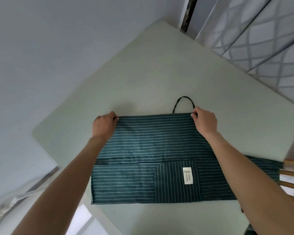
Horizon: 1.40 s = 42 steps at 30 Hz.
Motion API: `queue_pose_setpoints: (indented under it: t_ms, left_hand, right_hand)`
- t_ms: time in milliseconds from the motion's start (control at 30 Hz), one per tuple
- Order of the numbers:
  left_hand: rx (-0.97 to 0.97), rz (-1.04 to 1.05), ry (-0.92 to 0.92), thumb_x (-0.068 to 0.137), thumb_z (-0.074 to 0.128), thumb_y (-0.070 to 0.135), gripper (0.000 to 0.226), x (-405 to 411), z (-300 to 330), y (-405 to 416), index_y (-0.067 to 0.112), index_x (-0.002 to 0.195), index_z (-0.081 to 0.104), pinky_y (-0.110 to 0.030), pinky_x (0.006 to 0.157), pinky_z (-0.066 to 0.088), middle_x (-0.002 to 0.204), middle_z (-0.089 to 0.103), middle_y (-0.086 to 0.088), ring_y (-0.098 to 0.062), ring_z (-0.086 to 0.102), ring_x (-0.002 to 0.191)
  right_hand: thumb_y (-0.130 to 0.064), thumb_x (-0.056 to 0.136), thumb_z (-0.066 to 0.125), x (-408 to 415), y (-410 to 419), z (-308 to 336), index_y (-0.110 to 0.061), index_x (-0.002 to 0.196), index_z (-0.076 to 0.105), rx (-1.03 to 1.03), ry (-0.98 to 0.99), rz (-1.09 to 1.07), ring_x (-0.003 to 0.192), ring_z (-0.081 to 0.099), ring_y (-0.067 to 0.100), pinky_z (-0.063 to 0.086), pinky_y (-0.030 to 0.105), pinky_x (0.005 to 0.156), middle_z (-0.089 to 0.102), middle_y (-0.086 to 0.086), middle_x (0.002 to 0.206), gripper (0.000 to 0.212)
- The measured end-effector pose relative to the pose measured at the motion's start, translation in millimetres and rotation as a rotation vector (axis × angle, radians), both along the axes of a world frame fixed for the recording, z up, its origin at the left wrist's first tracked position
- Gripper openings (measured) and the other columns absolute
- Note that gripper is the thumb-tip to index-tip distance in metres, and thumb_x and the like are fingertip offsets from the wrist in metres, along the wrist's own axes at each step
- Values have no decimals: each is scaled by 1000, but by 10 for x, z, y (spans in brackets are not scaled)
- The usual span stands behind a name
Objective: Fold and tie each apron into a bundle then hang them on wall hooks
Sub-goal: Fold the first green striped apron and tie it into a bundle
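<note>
1. Your left hand [104,125] and right hand [204,121] each pinch a far corner of the apron [153,150], fingers closed on the top edge.
2. Apron lies flat on the table [143,73], folded once; its pocket with the white label [187,175] sits nearest you, between your forearms.
3. A dark loop [183,103] pokes out past the far edge, close to your right hand.
4. Step in hand, likely: folding. Next, bring the far edge toward the label, corners kept level.
</note>
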<state>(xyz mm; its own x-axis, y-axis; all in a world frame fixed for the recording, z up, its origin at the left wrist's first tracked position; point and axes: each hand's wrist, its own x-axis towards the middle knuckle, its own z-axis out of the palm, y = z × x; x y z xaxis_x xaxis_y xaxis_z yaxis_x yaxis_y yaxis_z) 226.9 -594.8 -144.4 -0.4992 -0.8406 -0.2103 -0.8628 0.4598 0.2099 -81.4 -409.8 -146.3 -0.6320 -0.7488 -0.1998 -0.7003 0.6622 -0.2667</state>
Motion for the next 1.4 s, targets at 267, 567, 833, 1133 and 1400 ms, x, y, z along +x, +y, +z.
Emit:
queue_pose_setpoints:
  t_ms: [267,567,833,1133,1400]
  left_hand:
    - [-81,-49,135,86,61,16,23,18,-145,40,17,109,61,-41,98,35,108,65,-4,-28,57,104]
    - [90,-472,299,85,61,39,41,-885,-17,1360,23,123,54,-40,105,31,126,56,1,-21,48,121]
    - [178,-641,-94,79,46,71,87,-1340,-66,2649,31,148,11,-65,104,-14,158,5,-7,-26,0,145]
    - [227,-574,-231,73,49,77,102,-1269,-146,2818,36,148,-8,-65,105,-14,156,-20,2,-20,-22,142]
    - [239,-543,-248,66,61,73,104,-1050,-109,2705,43,146,1,-65,105,-15,156,-17,10,-16,-20,143]
  right_hand:
    - [-24,91,58,-9,-48,-92,-11,109,57,-17,73,44,95,57,27,40,38,86,62,10,107,22]
    - [-23,86,64,454,1450,163,-14,121,54,-244,33,-192,116,45,30,38,47,96,54,11,124,37]
    - [-23,77,73,582,2844,59,-7,122,52,90,212,-215,110,48,40,40,49,90,53,21,122,52]
    - [-1,80,66,130,3062,49,-3,108,59,41,157,-10,82,63,35,49,39,67,65,18,95,29]
    - [-19,91,59,-746,2852,367,-14,108,64,-32,-276,-20,94,62,21,45,28,79,68,5,105,18]
